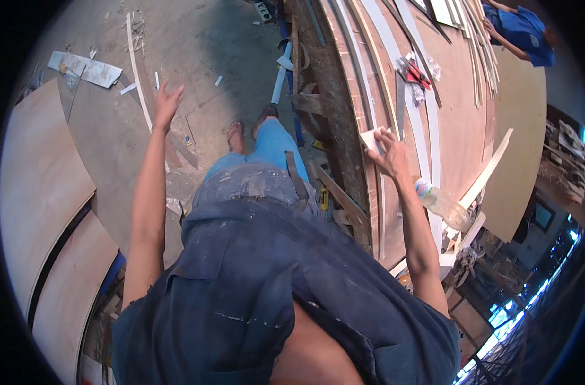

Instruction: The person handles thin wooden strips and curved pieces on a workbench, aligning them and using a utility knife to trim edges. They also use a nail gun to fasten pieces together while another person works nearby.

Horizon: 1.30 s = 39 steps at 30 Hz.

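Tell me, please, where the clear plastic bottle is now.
In the head view, the bottle is right of centre, at the near end of the wooden worktop, between the right forearm and a pale wooden stick.

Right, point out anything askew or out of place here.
The grey concrete floor looks untidy: a long, thin, pale strip lies loose on the person's left, a whitish flat board lies farther left, and small white scraps are scattered about, apparently dropped rather than stacked.
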{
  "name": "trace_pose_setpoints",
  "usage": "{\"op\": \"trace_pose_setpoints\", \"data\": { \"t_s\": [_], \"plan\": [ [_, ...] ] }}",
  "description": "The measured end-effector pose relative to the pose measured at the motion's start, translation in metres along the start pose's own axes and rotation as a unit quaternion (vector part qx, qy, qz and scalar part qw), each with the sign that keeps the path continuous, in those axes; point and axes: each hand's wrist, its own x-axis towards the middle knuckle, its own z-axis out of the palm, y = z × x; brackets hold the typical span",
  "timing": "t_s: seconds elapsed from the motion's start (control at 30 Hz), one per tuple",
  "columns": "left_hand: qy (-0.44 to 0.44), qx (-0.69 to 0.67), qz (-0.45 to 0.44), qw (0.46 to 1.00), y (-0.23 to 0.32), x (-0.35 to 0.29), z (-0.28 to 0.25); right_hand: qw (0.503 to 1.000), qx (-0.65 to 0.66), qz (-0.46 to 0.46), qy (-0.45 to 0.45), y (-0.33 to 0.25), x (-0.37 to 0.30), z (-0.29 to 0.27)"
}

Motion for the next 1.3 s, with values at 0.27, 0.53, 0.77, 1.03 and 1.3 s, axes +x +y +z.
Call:
{"op": "trace_pose_setpoints", "data": {
  "t_s": [0.27,0.53,0.77,1.03,1.3],
  "plan": [
    [0.012,0.225,-0.297,0.928,-0.27,-0.176,-0.131,0.998,-0.029,0.058,-0.015,0.065,-0.144,0.049],
    [-0.053,0.133,-0.276,0.95,-0.312,-0.272,-0.067,0.997,-0.008,0.083,-0.007,0.122,-0.295,0.093],
    [-0.081,0.203,-0.064,0.974,-0.258,-0.293,0.012,0.996,0.043,0.079,-0.002,0.173,-0.421,0.133],
    [-0.067,0.183,-0.107,0.975,-0.314,-0.334,0.027,0.969,0.021,0.149,0.197,0.193,-0.516,0.146],
    [-0.06,0.3,-0.1,0.947,-0.323,-0.347,0.043,0.906,-0.113,0.254,0.319,0.249,-0.442,0.129]
  ]
}}
